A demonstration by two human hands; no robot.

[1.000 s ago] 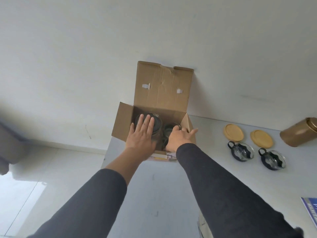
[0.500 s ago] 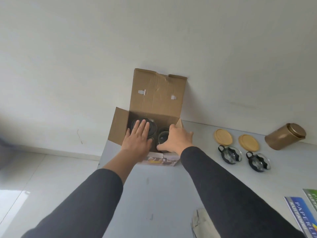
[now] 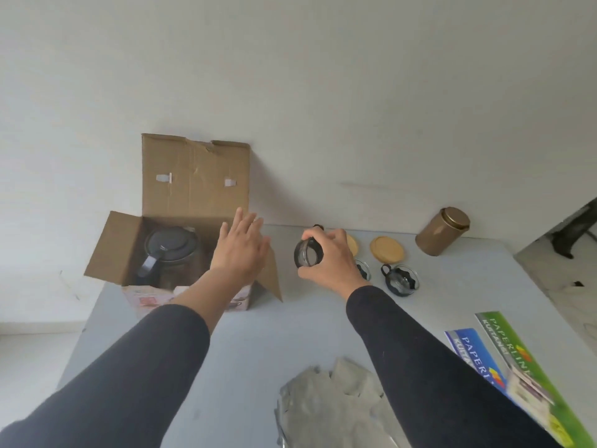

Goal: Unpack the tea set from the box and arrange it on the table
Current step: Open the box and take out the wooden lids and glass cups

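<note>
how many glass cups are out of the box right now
3. One glass cup is held in the right hand; one sits half hidden behind that hand; one stands on the table below the bamboo lids. The box may hide more.

An open brown cardboard box [image 3: 181,221] is seen at the far left of the grey worktop [image 3: 258,344], its rear flap upright against the wall. A glass teapot [image 3: 168,253] with a black lid and handle is left inside it. A small glass cup [image 3: 308,252] with a black rim is held tilted above the worktop, just right of the box. Two round wooden coasters [image 3: 387,250] are laid near the wall, one partly hidden, and a black-handled glass cup [image 3: 400,280] is set in front of them.
</note>
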